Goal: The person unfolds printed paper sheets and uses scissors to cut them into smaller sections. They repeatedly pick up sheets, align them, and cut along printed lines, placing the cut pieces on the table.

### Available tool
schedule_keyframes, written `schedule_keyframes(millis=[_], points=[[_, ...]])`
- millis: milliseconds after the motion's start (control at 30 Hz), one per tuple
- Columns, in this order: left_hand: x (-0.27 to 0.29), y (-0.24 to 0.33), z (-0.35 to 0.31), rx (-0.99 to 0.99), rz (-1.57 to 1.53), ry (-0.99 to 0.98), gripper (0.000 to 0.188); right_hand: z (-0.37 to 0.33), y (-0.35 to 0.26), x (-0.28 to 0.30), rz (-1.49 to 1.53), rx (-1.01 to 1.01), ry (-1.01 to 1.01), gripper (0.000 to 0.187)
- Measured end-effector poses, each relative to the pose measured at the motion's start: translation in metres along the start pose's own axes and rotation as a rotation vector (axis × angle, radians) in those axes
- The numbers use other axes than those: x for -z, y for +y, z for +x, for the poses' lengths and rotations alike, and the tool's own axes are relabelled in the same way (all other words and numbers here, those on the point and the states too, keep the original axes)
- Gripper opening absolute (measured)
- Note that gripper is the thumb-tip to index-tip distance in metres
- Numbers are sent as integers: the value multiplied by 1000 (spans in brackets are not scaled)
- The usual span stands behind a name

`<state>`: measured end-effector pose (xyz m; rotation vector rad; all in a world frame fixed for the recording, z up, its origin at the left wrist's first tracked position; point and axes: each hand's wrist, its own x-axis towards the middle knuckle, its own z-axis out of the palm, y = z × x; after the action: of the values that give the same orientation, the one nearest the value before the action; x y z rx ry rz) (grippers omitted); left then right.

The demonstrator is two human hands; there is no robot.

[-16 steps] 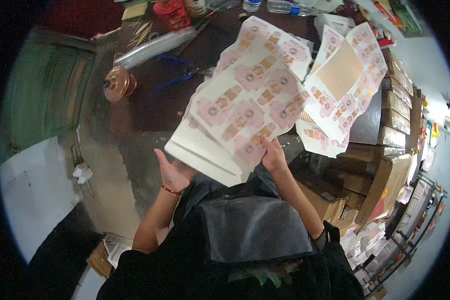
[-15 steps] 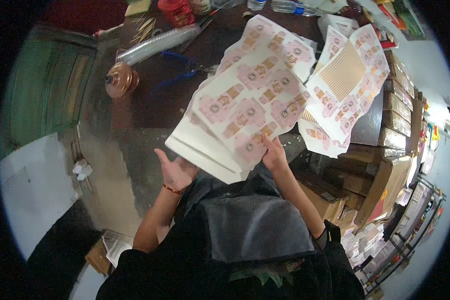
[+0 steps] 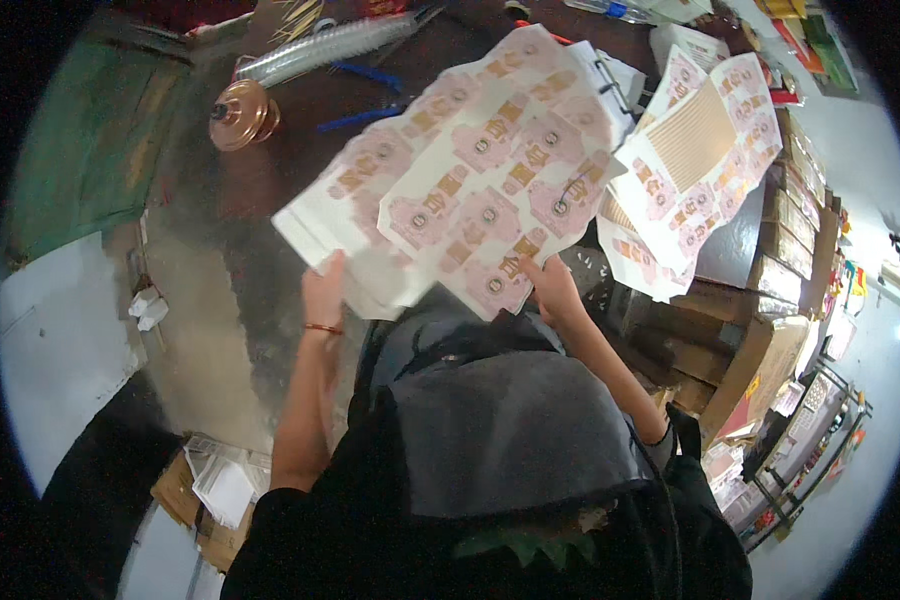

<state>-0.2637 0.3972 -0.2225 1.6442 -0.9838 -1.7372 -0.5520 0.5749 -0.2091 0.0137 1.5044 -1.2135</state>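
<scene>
Large white sheets printed with pink and tan die-cut box shapes (image 3: 485,215) lie in a loose, fanned stack across the dark table and out over my lap. My left hand (image 3: 324,288) grips the near left edge of the lower sheets (image 3: 355,262), its thumb on top and the other fingers hidden beneath. On the right, my right hand (image 3: 553,284) pinches the near right edge of the top sheet, thumb above. Both hands are closed on the paper. Farther right, more printed sheets (image 3: 745,110) lie with a tan striped piece (image 3: 690,140) on them.
A copper-coloured lidded pot (image 3: 240,118) and a clear plastic roll (image 3: 325,50) are at the table's left. Blue-handled tools (image 3: 360,118) lie partly under the sheets. Cardboard boxes (image 3: 735,375) are stacked on the right. A plastic bottle (image 3: 615,10) lies at the far edge.
My left hand, open beside the sheets before, has closed on their left edge. The lower sheets have shifted left and fanned out; the right hand keeps its pinch.
</scene>
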Motion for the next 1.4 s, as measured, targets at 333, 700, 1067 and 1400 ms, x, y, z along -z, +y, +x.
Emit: schedule_keyframes(millis=[333,700,1067,1400], points=[[54,30,103,-97,210,160,34,-14,-65,49,78,158,-24,20],[49,27,150,-490,873,476,51,3,-78,116,198,149,-54,24],[47,6,163,-80,1788,441,56,9,-94,327,384,532,697,41],[35,7,150,-77,1188,463,88,47,-15,570,643,159,764,29]])
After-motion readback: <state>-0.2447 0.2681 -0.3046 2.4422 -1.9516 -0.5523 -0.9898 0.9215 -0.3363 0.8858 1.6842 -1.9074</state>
